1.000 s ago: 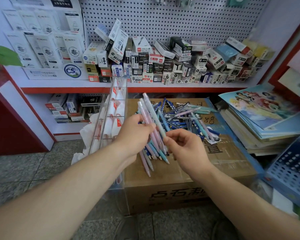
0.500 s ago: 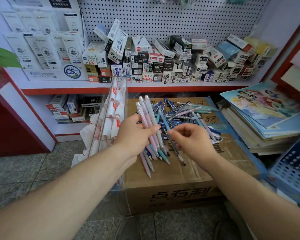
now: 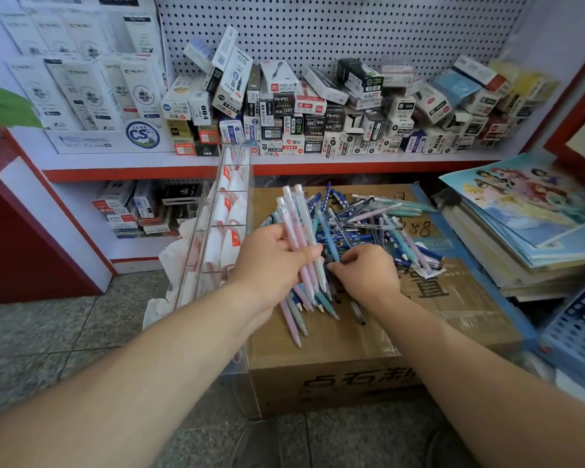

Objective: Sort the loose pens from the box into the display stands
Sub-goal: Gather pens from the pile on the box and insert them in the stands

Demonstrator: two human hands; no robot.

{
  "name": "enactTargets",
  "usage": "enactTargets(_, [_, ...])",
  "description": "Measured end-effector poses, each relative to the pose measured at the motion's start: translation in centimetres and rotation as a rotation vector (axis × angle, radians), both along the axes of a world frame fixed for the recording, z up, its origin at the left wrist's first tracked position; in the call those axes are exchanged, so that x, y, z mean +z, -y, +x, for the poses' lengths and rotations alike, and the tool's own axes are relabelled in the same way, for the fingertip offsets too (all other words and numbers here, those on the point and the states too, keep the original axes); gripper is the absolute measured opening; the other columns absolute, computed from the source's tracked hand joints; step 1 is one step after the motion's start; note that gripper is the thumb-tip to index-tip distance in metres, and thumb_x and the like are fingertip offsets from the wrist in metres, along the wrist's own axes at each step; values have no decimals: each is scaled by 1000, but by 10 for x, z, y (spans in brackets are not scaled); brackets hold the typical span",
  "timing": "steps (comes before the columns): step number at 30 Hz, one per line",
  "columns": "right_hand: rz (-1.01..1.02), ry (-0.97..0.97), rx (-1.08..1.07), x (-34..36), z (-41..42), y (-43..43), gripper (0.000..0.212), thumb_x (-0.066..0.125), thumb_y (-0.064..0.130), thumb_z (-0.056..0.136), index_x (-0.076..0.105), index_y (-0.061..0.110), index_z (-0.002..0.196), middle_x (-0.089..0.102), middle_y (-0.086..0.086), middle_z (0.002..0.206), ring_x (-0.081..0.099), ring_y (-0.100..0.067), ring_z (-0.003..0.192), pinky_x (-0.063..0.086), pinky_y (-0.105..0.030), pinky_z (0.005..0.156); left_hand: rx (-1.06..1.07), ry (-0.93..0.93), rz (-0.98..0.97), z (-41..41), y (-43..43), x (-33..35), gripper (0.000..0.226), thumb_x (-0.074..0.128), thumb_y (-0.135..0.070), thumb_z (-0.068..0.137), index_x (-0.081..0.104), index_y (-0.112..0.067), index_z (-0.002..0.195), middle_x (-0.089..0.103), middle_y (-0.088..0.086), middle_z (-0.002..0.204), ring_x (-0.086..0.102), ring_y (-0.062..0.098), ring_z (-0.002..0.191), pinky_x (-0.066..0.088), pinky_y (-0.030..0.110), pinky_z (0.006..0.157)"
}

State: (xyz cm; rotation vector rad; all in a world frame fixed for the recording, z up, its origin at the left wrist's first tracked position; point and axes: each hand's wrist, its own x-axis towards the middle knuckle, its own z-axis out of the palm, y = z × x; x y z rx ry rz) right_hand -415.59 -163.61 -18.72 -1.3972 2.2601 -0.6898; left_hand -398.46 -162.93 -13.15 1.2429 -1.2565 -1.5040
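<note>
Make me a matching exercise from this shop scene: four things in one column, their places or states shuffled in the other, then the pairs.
1. left hand
2. right hand
3. clear display stand
4. stack of books

A. to the right of the cardboard box
B. grips a bundle of pastel pens
C. at the left side of the cardboard box
D. down on the loose pen pile

Pairs: 1-B, 2-D, 3-C, 4-A
</note>
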Motion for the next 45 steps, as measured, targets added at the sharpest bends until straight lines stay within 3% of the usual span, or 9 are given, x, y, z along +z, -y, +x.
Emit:
enactTargets(4, [-14,81,-18,2,-2,-4,22,75,34,91,72,13,89,72,-4,77,69,-23,71,62,-40,68,-1,13,2,0,-1,1,33,74,-3,90,66,-8,122,77,7,107,75,20,98,61,45,89])
enactTargets(11, [-122,148,-58,6,-14,-21,9,70,28,96,65,20,97,66,4,81,63,-13,67,43,-23,50,-2,49,1,0,1,1,26,72,-2,91,69,-10,115,77,7,104,75,20,97,61,45,89])
enactTargets(17, [-221,267,-68,10,-16,-33,10,70,27,95,64,21,90,67,2,80,66,-18,68,50,-28,53,6,76,3,-1,1,0,20,74,-4,90,70,-14,107,77,8,102,74,24,98,60,49,90])
enactTargets(20, [-336,379,-47,21,-6,-47,9,74,25,93,66,22,90,67,2,81,64,-13,68,48,-22,53,8,84,1,-2,1,1,19,73,-5,91,69,-16,107,77,8,103,74,24,99,60,49,91])
enactTargets(25, [-361,559,76,29,17,-75,10,77,16,89,69,22,91,70,-4,80,66,-15,70,59,-31,63,29,-9,81,-11,-2,3,17,64,-1,96,66,-14,106,72,11,106,71,31,102,59,45,85])
enactTargets(28, [-353,581,93,24,20,-83,11,76,15,89,68,22,93,70,-11,79,62,-15,64,51,-30,55,13,-96,131,-18,-5,8,20,58,2,99,63,-12,112,70,12,105,70,30,98,60,42,77])
enactTargets(32, [-345,590,86,22,13,-87,12,78,17,89,67,23,89,69,-14,77,61,-18,63,48,-31,54,-31,-66,118,-29,-10,9,20,55,-1,102,62,-12,116,72,15,116,70,31,105,59,49,89])
enactTargets(35, [-347,548,91,24,5,-89,9,77,20,90,68,21,89,69,-11,75,63,-23,64,52,-37,59,-61,-64,91,-35,-13,9,19,56,-1,101,62,-15,112,77,9,108,74,28,102,60,48,88])
enactTargets(45, [-274,549,181,34,-24,-92,11,77,20,89,72,12,94,72,-9,75,60,-7,59,49,-20,55,-63,66,47,-58,-11,7,19,70,-3,93,67,-12,109,76,10,104,74,29,98,60,52,89])
